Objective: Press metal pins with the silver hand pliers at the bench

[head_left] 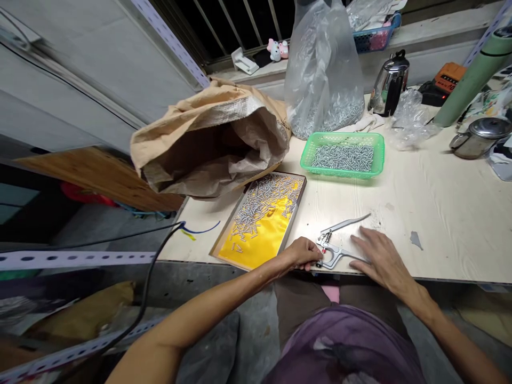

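Observation:
Near the table's front edge lies a pair of silver hand-press pliers (337,253), with a spring and a small red part at the jaw and its two handles spread apart. My left hand (303,253) is at the jaw end, fingers pinched together; whatever they grip is too small or hidden to name. Spread fingers of my right hand (380,260) are around the lower handle, thumb beside it, not closed on it. Left of the pliers, a shallow tray (256,250) lined with yellow cloth holds many small silver metal pieces (260,205).
Behind stands a green plastic basket (342,172) of similar metal pieces. A large brown paper sack (180,133) lies open at the left, beside a clear plastic bag (320,80). A kettle (390,82), a green bottle (464,85) and a lidded metal cup (476,138) stand at the right.

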### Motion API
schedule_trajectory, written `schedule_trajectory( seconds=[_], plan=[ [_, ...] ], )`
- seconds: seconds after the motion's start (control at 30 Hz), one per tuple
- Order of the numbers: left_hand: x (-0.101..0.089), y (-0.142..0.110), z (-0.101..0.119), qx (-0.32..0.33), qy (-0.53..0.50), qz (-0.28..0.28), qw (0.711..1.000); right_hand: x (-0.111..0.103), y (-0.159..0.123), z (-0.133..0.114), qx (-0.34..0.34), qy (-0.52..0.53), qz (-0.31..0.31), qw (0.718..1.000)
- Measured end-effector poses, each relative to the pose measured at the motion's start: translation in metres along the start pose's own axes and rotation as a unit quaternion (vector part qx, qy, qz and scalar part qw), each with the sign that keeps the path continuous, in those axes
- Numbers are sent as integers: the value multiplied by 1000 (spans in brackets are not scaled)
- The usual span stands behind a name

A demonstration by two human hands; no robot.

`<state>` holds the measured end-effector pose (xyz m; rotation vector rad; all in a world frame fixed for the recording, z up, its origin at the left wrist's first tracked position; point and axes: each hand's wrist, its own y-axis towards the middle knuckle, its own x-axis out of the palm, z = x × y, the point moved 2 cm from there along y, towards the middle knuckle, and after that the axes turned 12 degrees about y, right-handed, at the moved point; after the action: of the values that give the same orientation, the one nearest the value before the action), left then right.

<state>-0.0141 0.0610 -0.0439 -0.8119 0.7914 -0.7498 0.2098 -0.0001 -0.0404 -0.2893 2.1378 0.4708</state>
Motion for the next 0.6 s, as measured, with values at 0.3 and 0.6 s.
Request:
schedule_trajectory(
  seconds=[0.3,0.6],
  plan=[
    [5,-5,0,2,-37,9,999,-14,36,23,-18,-47,-185,981],
    [9,-5,-1,-2,-33,28,999,-15,34,11,-30,-36,-146,988]
  ],
)
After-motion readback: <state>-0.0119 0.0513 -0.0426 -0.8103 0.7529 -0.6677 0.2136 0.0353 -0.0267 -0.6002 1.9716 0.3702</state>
